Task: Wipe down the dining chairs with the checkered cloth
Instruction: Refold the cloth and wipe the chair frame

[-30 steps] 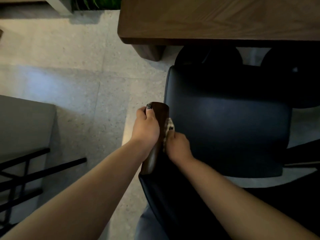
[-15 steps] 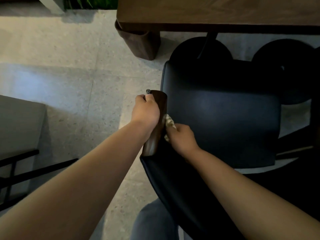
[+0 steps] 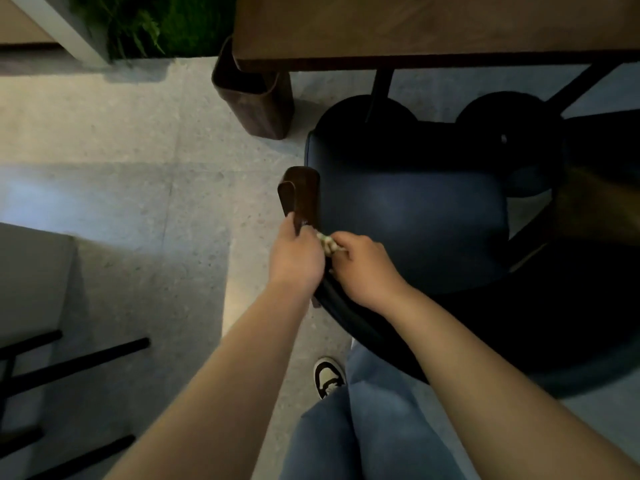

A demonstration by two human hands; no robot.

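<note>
A dining chair with a dark blue padded seat [image 3: 408,216] stands under the table edge, its brown wooden armrest [image 3: 300,192] on the left. My left hand [image 3: 296,258] grips the rear part of that armrest from the outside. My right hand [image 3: 365,268] is closed on the bunched checkered cloth [image 3: 327,242], pressing it against the inner side of the armrest, close to my left fingers. Only a small crumpled bit of cloth shows between the hands. The chair's dark backrest [image 3: 363,323] curves under my right forearm.
A wooden table [image 3: 415,26] spans the top, with a thick wooden leg [image 3: 256,102] at its left corner. Two dark round bases [image 3: 363,116] sit under it. A grey surface on a black metal frame [image 3: 76,358] is at the left. My shoe [image 3: 328,375] rests on the tiled floor.
Both hands have slid back along the armrest toward me, baring its front end. The view has tilted, so the table leg, plants and my shoe now show.
</note>
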